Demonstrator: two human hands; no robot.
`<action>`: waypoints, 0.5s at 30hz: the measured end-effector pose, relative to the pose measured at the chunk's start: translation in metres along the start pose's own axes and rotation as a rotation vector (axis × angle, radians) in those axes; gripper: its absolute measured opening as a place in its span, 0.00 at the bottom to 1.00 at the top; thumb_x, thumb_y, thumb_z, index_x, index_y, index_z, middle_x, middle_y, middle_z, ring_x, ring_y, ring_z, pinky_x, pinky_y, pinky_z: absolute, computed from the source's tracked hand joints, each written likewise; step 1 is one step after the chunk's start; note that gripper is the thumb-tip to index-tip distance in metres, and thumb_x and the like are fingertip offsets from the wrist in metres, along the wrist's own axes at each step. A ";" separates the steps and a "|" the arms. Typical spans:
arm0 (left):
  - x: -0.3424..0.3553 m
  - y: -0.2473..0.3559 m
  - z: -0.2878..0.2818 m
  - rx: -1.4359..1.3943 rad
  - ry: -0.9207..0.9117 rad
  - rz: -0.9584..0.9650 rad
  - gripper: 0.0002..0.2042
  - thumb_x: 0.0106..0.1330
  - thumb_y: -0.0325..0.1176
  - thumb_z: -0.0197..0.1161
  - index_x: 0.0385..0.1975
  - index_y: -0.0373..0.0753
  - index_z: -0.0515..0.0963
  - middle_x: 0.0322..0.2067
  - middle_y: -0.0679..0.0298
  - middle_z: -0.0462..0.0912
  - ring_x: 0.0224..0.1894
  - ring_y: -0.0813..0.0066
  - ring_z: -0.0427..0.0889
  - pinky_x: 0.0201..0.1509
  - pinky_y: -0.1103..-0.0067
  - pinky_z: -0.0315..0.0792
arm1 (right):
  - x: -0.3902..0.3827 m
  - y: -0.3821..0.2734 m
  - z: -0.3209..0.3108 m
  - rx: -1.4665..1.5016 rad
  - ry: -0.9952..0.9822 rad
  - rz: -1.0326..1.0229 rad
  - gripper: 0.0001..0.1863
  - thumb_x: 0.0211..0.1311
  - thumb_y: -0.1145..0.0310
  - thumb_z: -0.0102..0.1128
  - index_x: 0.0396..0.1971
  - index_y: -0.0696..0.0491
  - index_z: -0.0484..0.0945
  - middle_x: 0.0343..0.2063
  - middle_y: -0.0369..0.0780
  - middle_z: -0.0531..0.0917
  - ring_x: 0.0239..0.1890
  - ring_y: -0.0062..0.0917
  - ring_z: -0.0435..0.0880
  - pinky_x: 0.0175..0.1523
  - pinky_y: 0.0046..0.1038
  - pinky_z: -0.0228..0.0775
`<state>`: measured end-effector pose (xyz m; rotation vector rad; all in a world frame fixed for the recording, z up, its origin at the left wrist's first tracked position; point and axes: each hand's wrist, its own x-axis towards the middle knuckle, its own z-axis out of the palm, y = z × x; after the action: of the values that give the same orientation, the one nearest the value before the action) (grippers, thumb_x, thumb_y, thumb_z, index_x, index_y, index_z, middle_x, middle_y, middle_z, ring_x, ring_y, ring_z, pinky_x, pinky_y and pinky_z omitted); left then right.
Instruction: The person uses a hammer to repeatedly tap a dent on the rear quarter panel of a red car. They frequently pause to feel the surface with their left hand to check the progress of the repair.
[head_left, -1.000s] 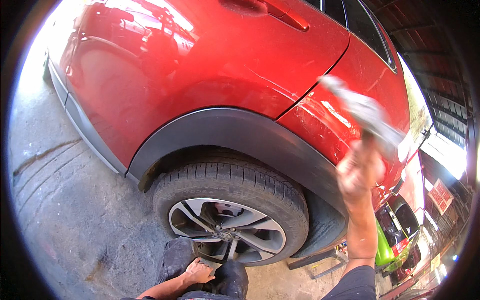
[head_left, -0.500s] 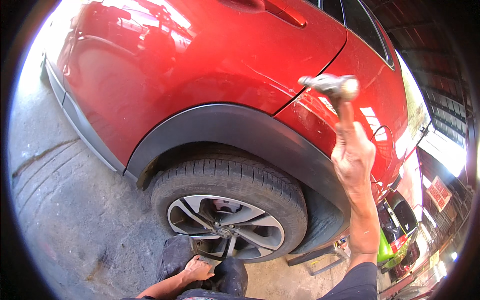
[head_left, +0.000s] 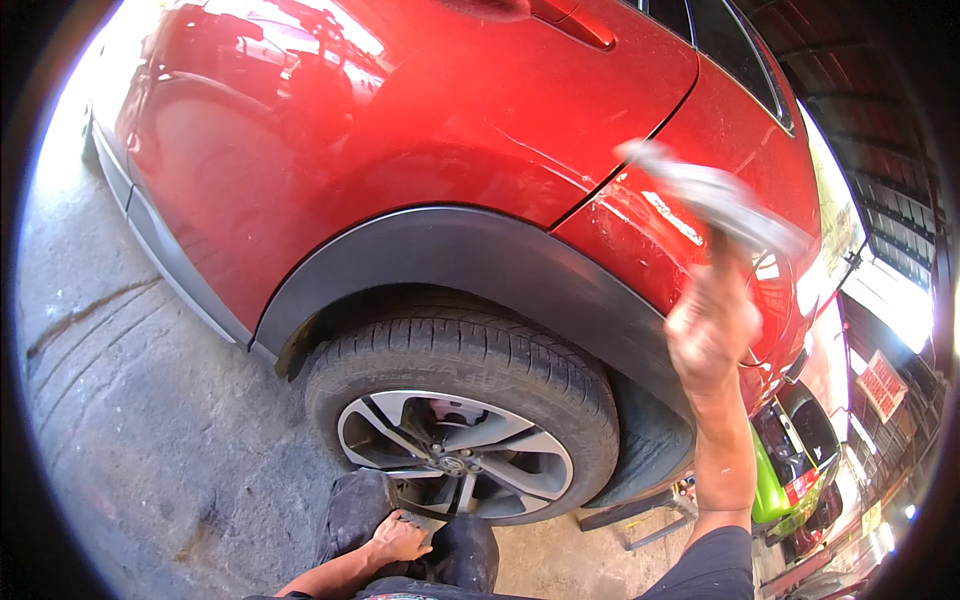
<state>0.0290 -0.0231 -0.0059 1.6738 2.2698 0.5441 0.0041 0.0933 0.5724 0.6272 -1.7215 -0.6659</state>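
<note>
My right hand point(head_left: 712, 325) is closed round the handle of a hammer point(head_left: 715, 195), whose metal head is smeared by motion. The hammer is raised in front of the red car's rear side panel point(head_left: 625, 215), which shows scuffs and pale scratches behind the door gap. Whether the head touches the panel, I cannot tell. Below on the left, my left hand point(head_left: 402, 538) lies on my dark-trousered knee with its fingers loosely extended and nothing held. Between the hands are the black wheel-arch trim point(head_left: 440, 235) and the rear wheel point(head_left: 460, 420) with its spoked alloy rim.
The red door point(head_left: 400, 120) fills the upper left. Grey concrete floor point(head_left: 150, 430) runs along the car. A green car point(head_left: 770, 475) stands behind at the right, beneath a metal roof point(head_left: 860, 110). A red crate-like thing point(head_left: 882, 385) is near the right edge.
My right hand and the hammer have shifted slightly right and down, and the hammer head has swung round and blurred. My left hand has stayed on the knee.
</note>
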 end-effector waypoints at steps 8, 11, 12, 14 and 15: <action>0.001 0.001 -0.001 -0.022 0.047 -0.001 0.24 0.65 0.56 0.56 0.46 0.41 0.81 0.41 0.50 0.86 0.48 0.54 0.84 0.66 0.57 0.60 | 0.009 -0.003 0.001 0.044 0.236 -0.029 0.40 0.56 0.85 0.59 0.69 0.41 0.66 0.31 0.46 0.82 0.25 0.34 0.83 0.28 0.29 0.73; 0.000 0.001 0.004 -0.038 0.054 0.008 0.24 0.65 0.56 0.56 0.45 0.41 0.81 0.40 0.50 0.86 0.47 0.54 0.84 0.66 0.57 0.61 | -0.008 -0.004 0.002 -0.022 -0.204 0.059 0.40 0.55 0.85 0.62 0.68 0.43 0.67 0.34 0.47 0.83 0.25 0.35 0.84 0.27 0.29 0.73; 0.002 0.000 0.004 -0.036 0.048 0.017 0.24 0.65 0.56 0.56 0.45 0.41 0.81 0.39 0.50 0.86 0.47 0.55 0.84 0.66 0.57 0.61 | -0.008 -0.003 0.002 -0.114 -0.397 0.160 0.39 0.54 0.85 0.62 0.67 0.43 0.69 0.32 0.45 0.82 0.24 0.34 0.83 0.27 0.29 0.73; 0.001 0.001 0.004 -0.012 0.034 0.020 0.24 0.65 0.56 0.55 0.46 0.42 0.81 0.39 0.52 0.86 0.47 0.56 0.85 0.66 0.57 0.60 | 0.002 -0.006 -0.005 -0.024 -0.228 0.162 0.36 0.55 0.85 0.61 0.65 0.44 0.72 0.29 0.44 0.81 0.23 0.33 0.82 0.28 0.29 0.74; 0.000 0.002 0.002 0.006 0.030 0.008 0.25 0.66 0.57 0.54 0.48 0.43 0.81 0.40 0.54 0.86 0.46 0.57 0.85 0.67 0.58 0.60 | 0.005 -0.008 -0.003 0.031 -0.121 0.138 0.35 0.55 0.86 0.61 0.64 0.45 0.73 0.29 0.45 0.81 0.23 0.33 0.82 0.29 0.29 0.74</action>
<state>0.0314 -0.0225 -0.0064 1.6893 2.2892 0.5681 0.0066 0.0839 0.5711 0.4928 -1.8725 -0.5914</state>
